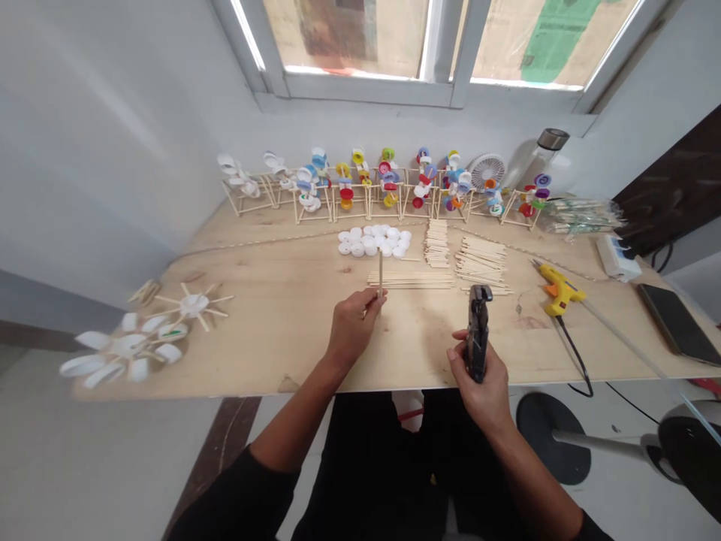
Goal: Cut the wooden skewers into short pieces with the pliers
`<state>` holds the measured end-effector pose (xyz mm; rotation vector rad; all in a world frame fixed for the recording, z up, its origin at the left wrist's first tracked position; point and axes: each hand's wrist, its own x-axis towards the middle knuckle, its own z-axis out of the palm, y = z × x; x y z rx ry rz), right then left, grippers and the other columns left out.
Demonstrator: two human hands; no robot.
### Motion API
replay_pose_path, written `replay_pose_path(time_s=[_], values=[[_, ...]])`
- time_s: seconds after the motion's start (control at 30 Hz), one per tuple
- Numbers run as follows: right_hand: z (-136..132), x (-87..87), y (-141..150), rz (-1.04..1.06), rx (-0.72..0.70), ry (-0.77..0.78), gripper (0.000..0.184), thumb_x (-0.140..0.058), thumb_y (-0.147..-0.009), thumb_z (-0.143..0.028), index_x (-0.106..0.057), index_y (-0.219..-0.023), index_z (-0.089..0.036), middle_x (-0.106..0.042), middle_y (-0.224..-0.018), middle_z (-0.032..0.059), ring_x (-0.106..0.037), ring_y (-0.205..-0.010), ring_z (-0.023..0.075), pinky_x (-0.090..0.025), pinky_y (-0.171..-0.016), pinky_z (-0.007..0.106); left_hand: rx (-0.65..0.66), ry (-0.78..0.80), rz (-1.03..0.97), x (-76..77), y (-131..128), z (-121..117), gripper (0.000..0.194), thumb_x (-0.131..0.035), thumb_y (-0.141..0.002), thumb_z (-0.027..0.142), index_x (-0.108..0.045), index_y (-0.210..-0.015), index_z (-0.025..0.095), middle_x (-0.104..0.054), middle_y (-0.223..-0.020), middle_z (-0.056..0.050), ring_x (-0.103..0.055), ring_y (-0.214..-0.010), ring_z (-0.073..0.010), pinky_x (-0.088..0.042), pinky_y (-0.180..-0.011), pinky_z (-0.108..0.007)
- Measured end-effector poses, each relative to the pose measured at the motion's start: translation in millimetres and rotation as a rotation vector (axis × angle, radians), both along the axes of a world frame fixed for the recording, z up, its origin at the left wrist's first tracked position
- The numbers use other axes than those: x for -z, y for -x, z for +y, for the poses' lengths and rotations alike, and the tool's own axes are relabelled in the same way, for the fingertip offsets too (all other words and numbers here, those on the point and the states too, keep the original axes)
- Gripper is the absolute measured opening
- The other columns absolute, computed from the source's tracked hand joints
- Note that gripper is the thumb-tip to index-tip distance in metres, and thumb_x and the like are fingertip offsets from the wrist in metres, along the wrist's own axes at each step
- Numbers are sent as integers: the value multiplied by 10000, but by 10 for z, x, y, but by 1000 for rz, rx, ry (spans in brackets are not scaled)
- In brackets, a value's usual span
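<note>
My left hand (354, 321) is closed, pinching a thin wooden stick (381, 267) that stands upright over the middle of the table. To the right, my right hand (485, 383) is closed around a black pliers-like tool (478, 334), its head pointing up and away from me. Stick and tool are well apart. Just beyond my left hand lies a row of long wooden sticks (417, 280), with white bottle caps (375, 240) grouped behind it. Two bundles of shorter sticks, a narrow pile (436, 244) and a wider pile (481, 261), lie farther right.
Several stick frames with coloured bottle-cap wheels (388, 188) line the back. A cap wheel (128, 347) and a bare spoked hub (194, 305) lie left. Rightward are a yellow glue gun (560, 289) with a trailing cord, a phone (679, 319) and a power strip (618, 258).
</note>
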<state>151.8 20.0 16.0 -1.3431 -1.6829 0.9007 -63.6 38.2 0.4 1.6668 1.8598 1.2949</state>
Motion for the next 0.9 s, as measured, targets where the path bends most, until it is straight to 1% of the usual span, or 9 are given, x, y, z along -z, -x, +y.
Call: replay_pose_path(time_s=[0.3, 0.47, 0.63, 0.77, 0.83, 0.9], values=[[-32, 51, -23, 8, -31, 22, 201, -532, -796, -303, -515, -960, -188, -437, -625, -55, -401, -486, 98, -358, -489, 215, -50, -13, 30, 73, -11, -69, 203, -505, -822, 314, -630, -920, 186, -683, -848, -30, -632, -718, -140, -496, -694, -255], [-40, 59, -26, 1, -46, 17, 204, -521, -804, -309, -512, -967, -187, -452, -633, -51, -416, -489, 101, -368, -488, 214, -33, -36, 47, 135, -24, -65, 198, -492, -828, 297, -633, -902, 180, -681, -894, -42, -632, -780, -151, -498, -714, -260], [-38, 49, -30, -35, -48, 4, 214, -518, -798, -323, -517, -962, -185, -468, -620, -46, -440, -498, 112, -390, -499, 219, -23, -44, 91, 161, -37, -56, 200, -475, -832, 294, -625, -882, 172, -675, -882, -51, -625, -793, -158, -492, -717, -269], [-38, 44, -45, -68, -70, 15, 231, -509, -801, -328, -518, -981, -184, -475, -611, -46, -448, -492, 115, -393, -490, 218, 6, -19, 120, 104, -44, -49, 202, -460, -832, 295, -617, -821, 169, -670, -837, -55, -617, -764, -159, -480, -706, -271], [-30, 37, -64, -105, -80, 18, 243, -505, -801, -337, -524, -988, -182, -487, -609, -42, -459, -494, 121, -397, -489, 222, 50, 17, 119, 32, -52, -58, 202, -457, -829, 294, -614, -801, 170, -667, -805, -50, -611, -740, -155, -474, -681, -261], [-16, 20, -90, -149, -95, 21, 252, -501, -801, -348, -532, -988, -181, -511, -620, -34, -490, -517, 133, -413, -510, 230, 125, 71, 99, -80, -60, -79, 202, -455, -827, 293, -613, -789, 172, -660, -754, -35, -602, -689, -142, -464, -634, -239]])
